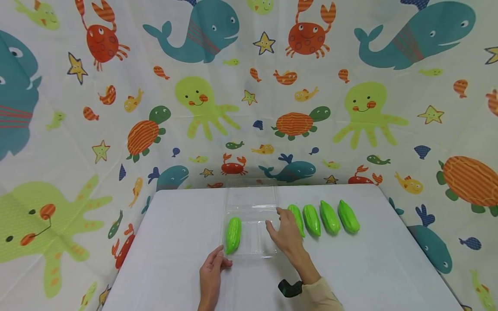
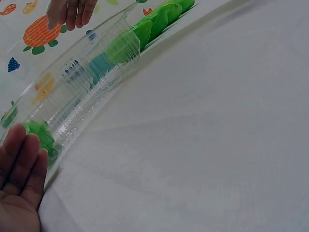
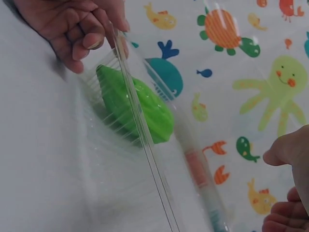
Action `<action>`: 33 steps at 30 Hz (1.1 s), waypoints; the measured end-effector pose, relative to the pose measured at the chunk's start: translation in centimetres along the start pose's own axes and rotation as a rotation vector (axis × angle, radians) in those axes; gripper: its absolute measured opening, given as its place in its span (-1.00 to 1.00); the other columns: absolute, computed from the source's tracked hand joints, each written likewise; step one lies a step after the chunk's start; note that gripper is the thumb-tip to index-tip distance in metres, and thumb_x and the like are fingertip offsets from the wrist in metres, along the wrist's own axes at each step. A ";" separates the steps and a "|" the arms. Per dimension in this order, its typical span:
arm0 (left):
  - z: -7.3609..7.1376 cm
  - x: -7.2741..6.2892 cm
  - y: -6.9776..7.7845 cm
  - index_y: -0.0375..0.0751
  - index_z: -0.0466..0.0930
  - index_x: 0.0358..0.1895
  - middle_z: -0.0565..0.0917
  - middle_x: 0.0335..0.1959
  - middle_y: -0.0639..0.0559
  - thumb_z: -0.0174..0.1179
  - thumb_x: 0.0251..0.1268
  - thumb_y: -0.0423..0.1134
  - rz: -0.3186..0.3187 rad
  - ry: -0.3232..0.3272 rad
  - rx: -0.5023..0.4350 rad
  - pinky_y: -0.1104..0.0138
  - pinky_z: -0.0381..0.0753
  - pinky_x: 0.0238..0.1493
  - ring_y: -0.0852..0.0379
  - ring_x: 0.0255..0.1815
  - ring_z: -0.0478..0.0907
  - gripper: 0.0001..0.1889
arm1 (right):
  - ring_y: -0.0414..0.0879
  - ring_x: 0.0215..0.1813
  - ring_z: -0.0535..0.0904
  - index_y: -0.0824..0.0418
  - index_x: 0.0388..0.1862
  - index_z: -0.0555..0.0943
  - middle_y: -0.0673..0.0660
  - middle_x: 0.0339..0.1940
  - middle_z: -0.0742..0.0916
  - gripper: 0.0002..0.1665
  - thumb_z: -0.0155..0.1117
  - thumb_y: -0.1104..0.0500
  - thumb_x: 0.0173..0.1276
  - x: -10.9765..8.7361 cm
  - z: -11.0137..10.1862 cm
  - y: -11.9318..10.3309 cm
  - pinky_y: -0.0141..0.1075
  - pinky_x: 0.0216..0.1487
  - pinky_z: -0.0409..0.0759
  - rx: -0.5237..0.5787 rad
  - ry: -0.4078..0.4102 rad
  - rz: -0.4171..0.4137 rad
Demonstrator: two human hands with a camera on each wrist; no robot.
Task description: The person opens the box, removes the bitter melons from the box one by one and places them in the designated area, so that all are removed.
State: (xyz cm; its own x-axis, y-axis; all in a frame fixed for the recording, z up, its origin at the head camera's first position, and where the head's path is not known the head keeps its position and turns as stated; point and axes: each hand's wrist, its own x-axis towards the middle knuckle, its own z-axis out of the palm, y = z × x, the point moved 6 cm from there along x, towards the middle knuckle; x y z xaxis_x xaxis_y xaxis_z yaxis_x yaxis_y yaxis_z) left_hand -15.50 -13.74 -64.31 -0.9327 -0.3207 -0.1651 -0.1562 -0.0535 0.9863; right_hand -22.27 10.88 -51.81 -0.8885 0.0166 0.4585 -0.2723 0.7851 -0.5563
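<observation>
A clear plastic container [image 1: 250, 255] with its hinged lid [image 1: 252, 196] laid back sits mid-table. One bright green, ridged, cucumber-like vegetable [image 1: 233, 235] lies in its left part, also seen through the wall as a green vegetable [image 3: 137, 106] in the right wrist view. My left hand [image 1: 212, 274] holds the front left corner of the container; in the left wrist view, the fingers [image 2: 31, 159] lie along its side. Over the container's right side hovers my right hand [image 1: 287, 231], thumb and fingers spread, nothing between them. It partly hides the nearest of the loose green vegetables [image 1: 296, 219].
To the right of the container, several more green vegetables stand in a row, the farthest one [image 1: 348, 217] at the right end. White cloth covers the table [image 1: 389, 268]. A sea-animal curtain [image 1: 249, 108] hangs behind and at both sides.
</observation>
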 end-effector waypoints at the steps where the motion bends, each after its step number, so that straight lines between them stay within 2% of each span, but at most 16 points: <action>1: 0.0 0.0 0.0 -0.22 0.51 0.29 0.71 -0.40 -0.07 0.03 0.57 -0.11 -0.002 0.000 0.001 0.48 0.71 -0.12 0.18 -0.30 0.72 -0.61 | 0.07 -0.06 0.65 0.44 0.19 0.54 0.30 0.01 0.68 -0.38 0.42 0.08 0.27 -0.1 0.2 -0.1 -0.12 -0.08 0.73 0.002 -0.001 -0.002; 7: 0.0 0.0 0.0 -0.24 0.52 0.29 0.71 -0.40 -0.08 0.05 0.56 -0.11 -0.006 0.008 -0.002 0.47 0.72 -0.14 0.17 -0.31 0.72 -0.61 | 0.06 -0.08 0.65 0.45 0.16 0.55 0.29 -0.02 0.68 -0.38 0.43 0.08 0.25 -0.4 1.6 -0.7 -0.13 -0.08 0.71 0.007 -0.009 -0.023; 13: 0.0 0.0 -0.1 -0.24 0.52 0.28 0.71 -0.41 -0.03 0.05 0.56 -0.09 -0.012 0.012 0.007 0.48 0.71 -0.14 0.15 -0.30 0.72 -0.60 | 0.06 -0.06 0.64 0.45 0.16 0.55 0.30 0.00 0.67 -0.39 0.42 0.08 0.25 -0.7 2.9 -0.9 -0.12 -0.06 0.70 0.014 -0.052 -0.026; 25: 0.0 0.0 -0.2 -0.25 0.51 0.30 0.70 -0.41 -0.04 0.02 0.58 -0.06 -0.036 0.020 0.028 0.51 0.69 -0.16 0.17 -0.31 0.71 -0.57 | 0.20 0.17 0.60 0.46 0.23 0.51 0.35 0.11 0.65 -0.31 0.38 0.01 0.29 -1.0 4.9 -1.3 0.01 0.20 0.64 0.034 -0.162 0.041; 33: 0.1 0.1 -0.2 -0.25 0.51 0.29 0.70 -0.42 -0.04 0.03 0.57 -0.06 -0.029 0.020 0.017 0.51 0.69 -0.15 0.17 -0.32 0.71 -0.57 | 0.24 0.15 0.61 0.49 0.22 0.51 0.39 0.09 0.65 -0.29 0.38 0.01 0.27 -0.7 6.0 -1.9 0.03 0.18 0.63 0.028 -0.189 0.025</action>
State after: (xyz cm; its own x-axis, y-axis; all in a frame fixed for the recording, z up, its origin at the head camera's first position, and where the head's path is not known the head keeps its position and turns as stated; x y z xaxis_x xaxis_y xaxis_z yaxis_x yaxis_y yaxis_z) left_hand -15.58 -13.71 -64.53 -0.9209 -0.3384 -0.1935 -0.1889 -0.0467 0.9809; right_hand -23.32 5.66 -55.24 -0.9480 -0.0828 0.3072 -0.2571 0.7682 -0.5863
